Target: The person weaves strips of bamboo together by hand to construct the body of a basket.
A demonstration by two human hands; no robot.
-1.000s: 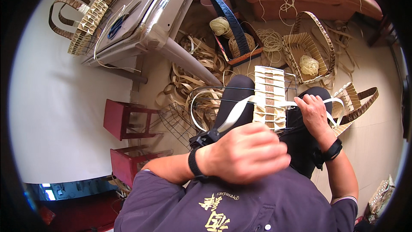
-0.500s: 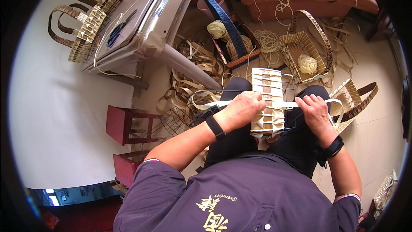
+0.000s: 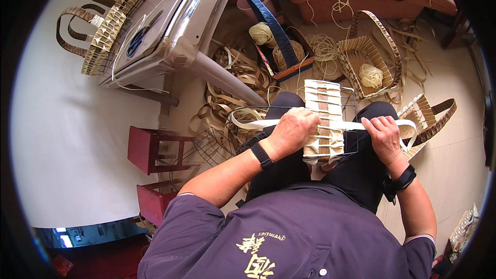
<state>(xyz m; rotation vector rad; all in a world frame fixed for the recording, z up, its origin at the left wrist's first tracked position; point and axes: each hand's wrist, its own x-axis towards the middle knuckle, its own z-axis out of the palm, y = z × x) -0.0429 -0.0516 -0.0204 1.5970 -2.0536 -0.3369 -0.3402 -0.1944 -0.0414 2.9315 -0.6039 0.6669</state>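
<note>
Your right hand pinches the cream strip, which runs straight to the wire-framed basket across your knees. Your left hand curls over its left edge; fingertips hidden, so exact grip cannot be told. Progress: cream bands and brown centre already cover the upper face. Remaining, by judgement: both strip ends hang loose, and side wires stand bare.

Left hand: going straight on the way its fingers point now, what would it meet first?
Most likely the pale-and-brown woven panel: the left hand points rightward, its fingertips over or against the panel's left part. Depth is unclear here, so I can't confirm contact.
</note>
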